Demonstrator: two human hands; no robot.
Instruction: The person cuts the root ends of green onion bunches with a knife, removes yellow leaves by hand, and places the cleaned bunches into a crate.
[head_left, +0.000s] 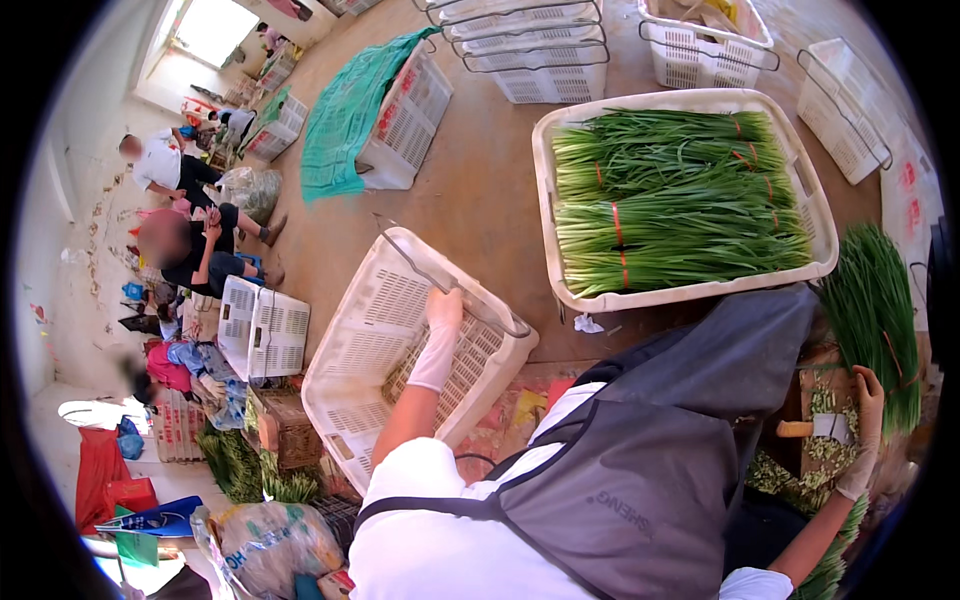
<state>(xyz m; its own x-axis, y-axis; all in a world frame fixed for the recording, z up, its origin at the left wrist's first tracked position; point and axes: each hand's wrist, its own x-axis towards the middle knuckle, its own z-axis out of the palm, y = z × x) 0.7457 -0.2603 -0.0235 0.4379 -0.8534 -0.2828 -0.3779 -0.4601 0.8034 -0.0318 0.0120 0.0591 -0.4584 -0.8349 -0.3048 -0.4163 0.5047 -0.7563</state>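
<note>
My left hand (444, 307), in a pale glove, is closed on the wire handle at the rim of a white plastic crate (358, 360). The crate is tilted, and only its slotted walls and bottom show inside. At the far right my gloved right hand (868, 409) has its fingers curved, with nothing seen in them. It is beside a wooden block (817, 394) strewn with cut stem ends and a cleaver with a wooden handle (795, 429). Banded garlic chives (874, 322) lie just past that hand. Loose greens (836, 547) show below my right forearm.
Ahead stands a white crate (551, 225) filled with banded chives (675, 202). Stacked crates (551, 75) and a crate under green netting (409, 127) stand farther off. Several people work at left, near another white crate (281, 330). A stuffed plastic sack (277, 540) lies lower left.
</note>
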